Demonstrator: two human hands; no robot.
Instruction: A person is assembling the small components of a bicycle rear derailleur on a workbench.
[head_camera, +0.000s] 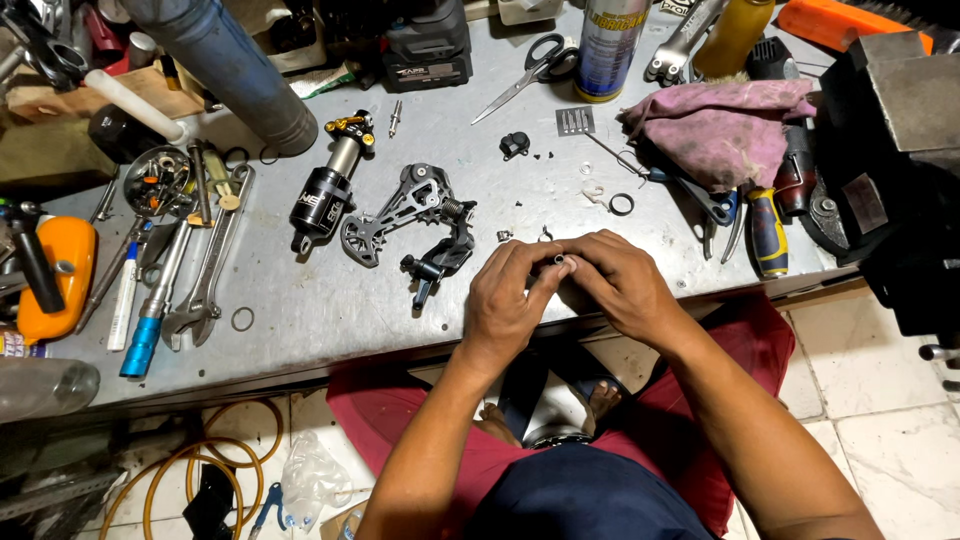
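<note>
Head view: both hands, left (505, 300) and right (615, 285), pinch a tiny dark part (559, 261) at the bench's (300, 310) front edge; it looks light, stiff, easily dropped.

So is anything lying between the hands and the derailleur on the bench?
Nothing visible. The hands, left and right, pinch a small dark part; the derailleur lies to their left, with only bare bench between.

Both forearms are bare, no sleeves, rings or watch; below the grey metal bench (330, 320) edge show red shorts, a dark navy shirt and bare feet
</note>
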